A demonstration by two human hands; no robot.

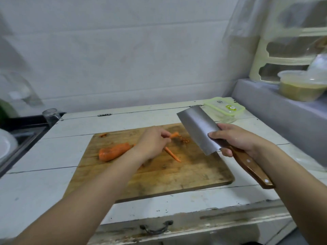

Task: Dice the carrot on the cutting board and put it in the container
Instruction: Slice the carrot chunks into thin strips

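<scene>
Early stage: left hand [152, 140] pinches thin orange carrot strip [174, 135] on worn wooden cutting board [159, 174]; thick carrot piece [113, 152] uncut. Right hand [237, 138] grips steel cleaver [198, 128], raised. Green-lidded clear plastic container [224, 108], counter's far right corner, closed.

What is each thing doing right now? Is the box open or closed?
Big carrot piece: lying uncut on the cutting board.
Carrot strip: lying flat on the board.
Thin carrot piece: pinched by the left hand.
Diced bits: small pile on the board.
Cleaver: lifted, gripped by the right hand.
Container: lid on, closed.
</scene>
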